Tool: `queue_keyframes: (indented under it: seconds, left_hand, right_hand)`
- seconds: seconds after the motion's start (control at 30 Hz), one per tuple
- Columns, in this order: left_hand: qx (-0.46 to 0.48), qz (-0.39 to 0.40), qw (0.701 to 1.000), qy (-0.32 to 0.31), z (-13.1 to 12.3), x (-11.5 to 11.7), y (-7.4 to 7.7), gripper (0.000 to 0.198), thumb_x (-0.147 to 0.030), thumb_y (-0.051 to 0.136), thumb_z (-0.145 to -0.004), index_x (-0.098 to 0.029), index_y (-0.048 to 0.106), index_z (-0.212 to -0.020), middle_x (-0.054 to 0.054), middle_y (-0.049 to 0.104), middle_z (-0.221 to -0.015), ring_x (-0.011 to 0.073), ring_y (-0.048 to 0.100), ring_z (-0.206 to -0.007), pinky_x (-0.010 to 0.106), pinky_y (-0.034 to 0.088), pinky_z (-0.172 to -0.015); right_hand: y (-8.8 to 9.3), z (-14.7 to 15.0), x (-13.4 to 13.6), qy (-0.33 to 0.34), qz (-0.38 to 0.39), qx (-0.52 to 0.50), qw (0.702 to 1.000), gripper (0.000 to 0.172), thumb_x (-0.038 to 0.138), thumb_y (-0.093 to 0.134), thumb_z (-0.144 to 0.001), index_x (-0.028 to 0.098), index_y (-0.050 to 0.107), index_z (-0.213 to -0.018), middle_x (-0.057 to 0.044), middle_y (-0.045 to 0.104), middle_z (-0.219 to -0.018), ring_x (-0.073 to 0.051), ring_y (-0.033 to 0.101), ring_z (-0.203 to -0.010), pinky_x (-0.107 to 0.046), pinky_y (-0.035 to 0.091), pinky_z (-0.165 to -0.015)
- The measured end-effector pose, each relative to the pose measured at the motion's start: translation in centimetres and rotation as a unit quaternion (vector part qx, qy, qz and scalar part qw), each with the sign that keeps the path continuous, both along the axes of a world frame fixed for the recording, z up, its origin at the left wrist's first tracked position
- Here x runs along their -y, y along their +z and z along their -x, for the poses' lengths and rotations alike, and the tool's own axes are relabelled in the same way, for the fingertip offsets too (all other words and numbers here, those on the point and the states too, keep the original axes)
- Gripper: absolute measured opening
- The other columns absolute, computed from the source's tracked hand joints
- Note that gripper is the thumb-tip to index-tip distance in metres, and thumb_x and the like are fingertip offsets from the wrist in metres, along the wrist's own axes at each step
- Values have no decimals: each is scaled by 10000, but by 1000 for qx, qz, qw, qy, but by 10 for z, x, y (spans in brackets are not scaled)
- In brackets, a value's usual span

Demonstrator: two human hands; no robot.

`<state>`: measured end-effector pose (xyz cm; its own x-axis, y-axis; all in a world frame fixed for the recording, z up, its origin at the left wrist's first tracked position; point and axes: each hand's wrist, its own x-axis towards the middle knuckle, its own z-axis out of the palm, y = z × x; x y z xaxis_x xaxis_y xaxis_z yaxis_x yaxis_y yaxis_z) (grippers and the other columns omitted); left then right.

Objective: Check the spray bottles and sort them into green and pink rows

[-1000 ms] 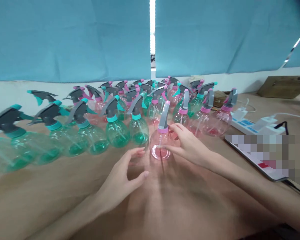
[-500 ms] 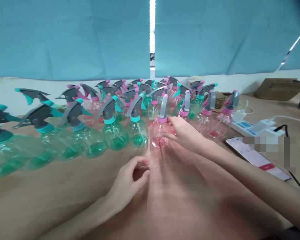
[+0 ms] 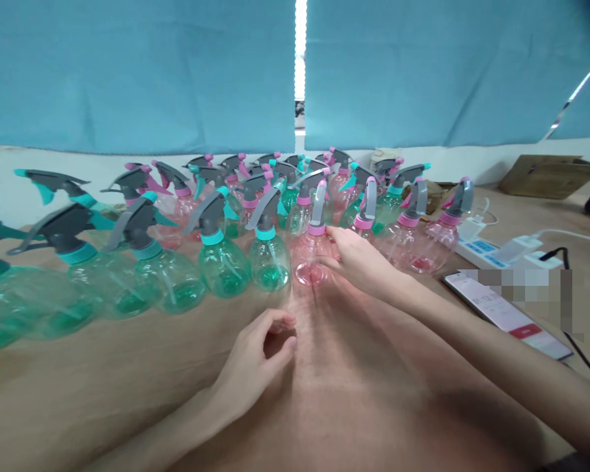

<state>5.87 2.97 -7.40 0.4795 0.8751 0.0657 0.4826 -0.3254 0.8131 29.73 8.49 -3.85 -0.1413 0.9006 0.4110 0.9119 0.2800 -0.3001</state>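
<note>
A pink spray bottle (image 3: 314, 259) stands upright near the middle of the table (image 3: 103, 387), in the front row of a dense cluster that runs toward the far edge. The right hand (image 3: 361, 262) is laid against the bottle's right side, with one finger up by the pink collar and the thumb on the belly, so the bottle is held lightly rather than gripped hard. The left hand (image 3: 255, 360) rests on the table nearer the front edge. It is loosely curled, nothing is held in it, and it is apart from the bottle.

The bottle is judged to be light and thin-walled: tinted clear plastic that would give under a squeeze. The smooth round belly is likely to be slippery. With the grey trigger head on top and little weight below, it is probably tipped over easily. The surest hold is judged to be at the neck just under the collar, or around the widest part of the belly.

No liquid can be made out inside, and only a thin dip tube is seen through the wall. The green spray bottles (image 3: 223, 262) just to its left and the other pink bottles (image 3: 417, 246) to its right look empty too. A power strip (image 3: 482, 248) and a phone (image 3: 501, 308) lie toward the right edge.
</note>
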Motion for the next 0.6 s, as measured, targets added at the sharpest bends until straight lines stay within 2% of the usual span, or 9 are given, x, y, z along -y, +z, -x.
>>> queue_keyframes:
  seconds: [0.13, 0.23, 0.3, 0.47, 0.6]
  left_hand:
    - [-9, -8, 1000, -4, 0, 1, -1, 158, -190, 530, -867, -231, 590, -1008, 19, 708, -1025, 208, 682, -969, 389, 543, -868]
    - [-17, -19, 1000, -11, 0, 2, 0, 150, -199, 527, -866, -232, 591, -997, 22, 705, -1010, 213, 677, -957, 385, 539, -851]
    - [-21, -26, 999, -16, 1, 2, 1, 148, -202, 522, -867, -230, 591, -995, 24, 703, -1005, 215, 674, -951, 386, 535, -847]
    - [-24, -44, 998, -25, 2, -1, -4, 148, -216, 517, -873, -233, 592, -999, 26, 705, -1006, 218, 677, -933, 385, 542, -824]
    - [-17, -64, 998, -24, 3, -3, -6, 136, -223, 524, -869, -248, 595, -982, 18, 719, -974, 217, 691, -900, 377, 560, -801]
  right_hand:
    - [2, 2, 8, 3, -9, -16, 1000, 536, 361, 674, -867, 142, 514, -1330, -175, 649, -1220, -353, 601, -1166, -527, 489, -960]
    - [6, -2, 24, 15, -27, -42, 999, 578, 382, 657, -876, 189, 478, -1391, -156, 611, -1322, -342, 577, -1220, -534, 480, -992]
    - [9, -8, 38, 21, -36, -65, 997, 546, 402, 633, -892, 187, 501, -1376, -149, 628, -1302, -329, 615, -1162, -511, 521, -938]
    - [12, -37, 65, -27, -34, -118, 992, 338, 445, 580, -916, 190, 669, -1119, -93, 736, -1001, -264, 701, -837, -425, 585, -713]
    - [11, -55, 68, -110, -73, -130, 983, 345, 479, 588, -896, 199, 684, -1074, -106, 743, -1021, -287, 707, -839, -447, 579, -716]
